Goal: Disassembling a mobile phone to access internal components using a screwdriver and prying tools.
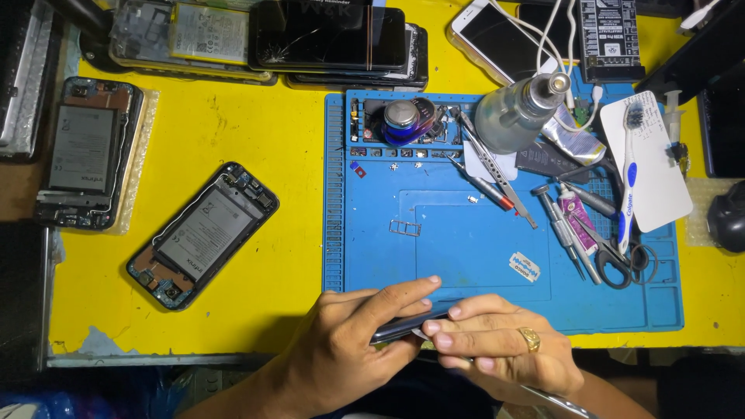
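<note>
A dark phone [403, 323] is held edge-on between both hands at the near edge of the blue work mat [466, 248]. My left hand [349, 341] grips its left end, the index finger stretched along the top edge. My right hand [497, 341], with a gold ring on one finger, pinches the phone's right end, and a thin metal tool [555, 399] runs out beneath that hand toward the lower right. A small metal SIM tray [405, 228] lies on the mat just beyond the hands.
On the yellow table [256, 264] an opened phone with its battery showing [203, 234] lies to the left, another [84, 154] at far left. Stacked phones [334, 43] sit at the back. Tweezers, screwdrivers, scissors [613, 260], a toothbrush [628, 182] and a bottle [516, 112] crowd the mat's right side.
</note>
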